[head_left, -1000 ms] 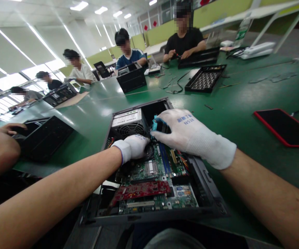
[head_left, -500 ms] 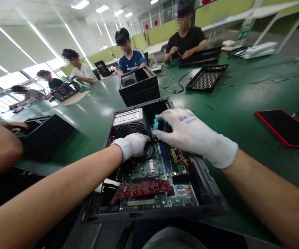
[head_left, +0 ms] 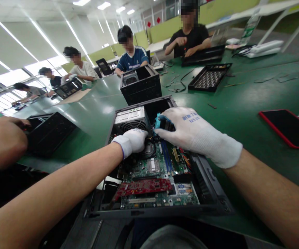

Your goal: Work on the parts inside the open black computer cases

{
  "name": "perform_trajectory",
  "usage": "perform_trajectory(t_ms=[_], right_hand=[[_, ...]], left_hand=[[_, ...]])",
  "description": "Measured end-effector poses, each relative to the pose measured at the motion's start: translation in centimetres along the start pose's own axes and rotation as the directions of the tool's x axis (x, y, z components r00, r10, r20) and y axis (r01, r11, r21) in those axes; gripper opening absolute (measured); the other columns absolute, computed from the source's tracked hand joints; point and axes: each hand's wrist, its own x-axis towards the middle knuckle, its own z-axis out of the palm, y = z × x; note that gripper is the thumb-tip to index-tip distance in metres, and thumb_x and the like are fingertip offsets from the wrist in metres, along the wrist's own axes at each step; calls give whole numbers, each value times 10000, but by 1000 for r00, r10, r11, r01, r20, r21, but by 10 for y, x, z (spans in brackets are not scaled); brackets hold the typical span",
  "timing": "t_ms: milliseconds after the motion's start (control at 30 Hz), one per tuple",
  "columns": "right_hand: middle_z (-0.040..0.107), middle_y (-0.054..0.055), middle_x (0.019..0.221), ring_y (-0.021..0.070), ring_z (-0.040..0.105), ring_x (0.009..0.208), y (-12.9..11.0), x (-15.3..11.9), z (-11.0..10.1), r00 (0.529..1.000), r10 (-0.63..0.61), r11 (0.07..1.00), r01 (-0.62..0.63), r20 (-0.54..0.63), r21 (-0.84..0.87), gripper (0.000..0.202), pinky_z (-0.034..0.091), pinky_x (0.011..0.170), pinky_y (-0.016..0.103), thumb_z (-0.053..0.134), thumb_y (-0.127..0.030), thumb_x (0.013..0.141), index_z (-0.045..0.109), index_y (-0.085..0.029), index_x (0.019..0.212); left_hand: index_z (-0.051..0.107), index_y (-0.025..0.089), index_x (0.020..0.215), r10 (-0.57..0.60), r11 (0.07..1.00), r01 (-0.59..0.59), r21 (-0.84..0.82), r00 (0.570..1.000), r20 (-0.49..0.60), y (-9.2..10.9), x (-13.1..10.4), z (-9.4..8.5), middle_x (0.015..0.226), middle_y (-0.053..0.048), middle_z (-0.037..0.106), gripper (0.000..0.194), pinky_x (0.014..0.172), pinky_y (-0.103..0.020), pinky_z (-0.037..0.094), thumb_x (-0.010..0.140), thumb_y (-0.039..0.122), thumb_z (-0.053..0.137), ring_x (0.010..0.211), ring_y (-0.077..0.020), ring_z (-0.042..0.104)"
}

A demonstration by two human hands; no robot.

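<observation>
An opened computer case (head_left: 209,186) lies in front of me, its motherboard (head_left: 141,166) facing up. My left hand (head_left: 136,139), in a white glove, is closed beside the power supply (head_left: 131,117); its fingertips point at black cables (head_left: 152,148), and what they grip is hidden. My right hand (head_left: 182,124), gloved too, curls around a teal-and-black object (head_left: 157,121) just right of the power supply. Its kind is not clear, since the fingers cover much of it. A red expansion card (head_left: 144,187) stands across the board nearer me.
Another black case (head_left: 141,84) stands beyond mine, and one (head_left: 51,133) lies to the left by a neighbour's hand (head_left: 6,138). A red-edged tablet (head_left: 289,128) rests at right on the green table (head_left: 232,114). Several people work around it near a black perforated panel (head_left: 209,77).
My hands stay at nearly the same spot by the power supply. The view has shifted slightly. The neighbour's hand at left and the hand of the person at the far right have risen.
</observation>
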Motion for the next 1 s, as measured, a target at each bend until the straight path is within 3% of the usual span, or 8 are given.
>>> perform_trajectory(t_ms=[200,400,667,1000], right_hand=[[728,164,1169,346,661,1107,0,0,-1,1000,2,1000,-2,-4,-1,496,474,994,464,613,-545,958,705,-117,1192],[730,155,1153,340,662,1090,0,0,0,1000,2,1000,-2,3,-10,496,474,979,455,610,-546,961,700,-121,1200],[725,152,1144,334,654,1084,1,0,1,1000,-3,1000,3,4,-11,491,464,978,448,601,-543,965,694,-124,1202],[734,138,1114,311,659,1056,-2,-1,-1,1000,7,1000,-7,-7,-1,451,459,973,425,602,-525,964,703,-132,1160]], left_hand=[[707,176,1264,14,1000,-14,10,1000,2,-1,-1,1,1199,-129,767,444,954,-364,585,828,260,706,1119,-315,732],[707,190,1250,65,998,-65,8,998,27,4,1,7,1209,-119,762,502,978,-361,580,804,417,756,1117,-313,729],[704,172,1253,77,997,-78,25,996,52,9,7,13,1241,-130,751,549,1016,-351,569,741,338,815,1170,-318,712],[697,166,1260,115,993,-115,11,993,40,6,11,20,1266,-142,742,551,1042,-360,555,768,391,800,1179,-321,711]])
